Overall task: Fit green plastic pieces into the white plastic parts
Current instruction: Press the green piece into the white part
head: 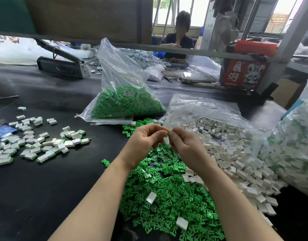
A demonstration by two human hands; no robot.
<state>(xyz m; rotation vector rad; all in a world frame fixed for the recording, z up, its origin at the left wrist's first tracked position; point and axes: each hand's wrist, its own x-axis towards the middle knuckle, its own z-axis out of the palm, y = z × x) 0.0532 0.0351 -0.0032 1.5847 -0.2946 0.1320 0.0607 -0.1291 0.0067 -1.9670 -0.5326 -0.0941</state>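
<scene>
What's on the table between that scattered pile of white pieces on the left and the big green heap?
In the head view, mostly bare black table; one stray green piece lies near the green heap.

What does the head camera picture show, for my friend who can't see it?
Two hands meet above a black table: the left hand and right hand pinch a small green piece between their fingertips. Below them lies a pile of green pieces, with loose white parts to the right and finished parts on the left.
</scene>
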